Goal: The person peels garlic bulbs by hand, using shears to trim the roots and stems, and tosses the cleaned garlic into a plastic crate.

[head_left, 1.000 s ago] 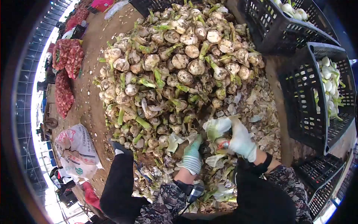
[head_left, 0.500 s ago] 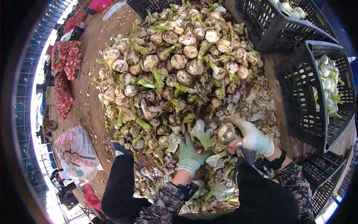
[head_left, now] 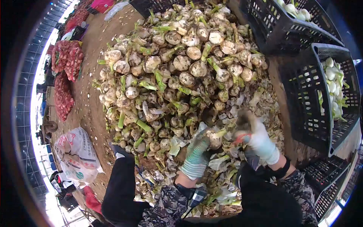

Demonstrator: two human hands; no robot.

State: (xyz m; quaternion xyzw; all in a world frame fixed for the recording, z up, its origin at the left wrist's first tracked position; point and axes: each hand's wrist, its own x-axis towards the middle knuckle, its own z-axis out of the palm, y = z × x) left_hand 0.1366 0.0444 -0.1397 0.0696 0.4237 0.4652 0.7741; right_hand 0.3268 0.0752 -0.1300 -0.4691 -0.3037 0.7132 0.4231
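Note:
My left hand point(head_left: 197, 153), in a white and green striped glove, is closed round a soil-stained garlic bulb point(head_left: 215, 139) with a short stalk. Just to its right is my right hand point(head_left: 258, 138), gloved alike, its fingers curled and smeared by motion. A small red-handled tool point(head_left: 241, 138) shows in its grip; the blade, if any, cannot be made out. Beyond both hands rises a big heap of dirty garlic bulbs point(head_left: 181, 62) with cut green stalks. Loose skins and peeled leaves point(head_left: 223, 178) lie below and around the hands.
Black slatted crates point(head_left: 308, 102) with cleaned white bulbs point(head_left: 333, 81) stand on the right. Another crate point(head_left: 325, 170) sits lower right. Red net sacks point(head_left: 64, 94) and a white woven sack point(head_left: 77, 153) lie on the dirt floor at left. My knees flank the skins.
The garlic bulb has passed from my right hand to my left, which was spread open over the skins. My right hand has drawn slightly away from the bulb, the red-handled tool still in it.

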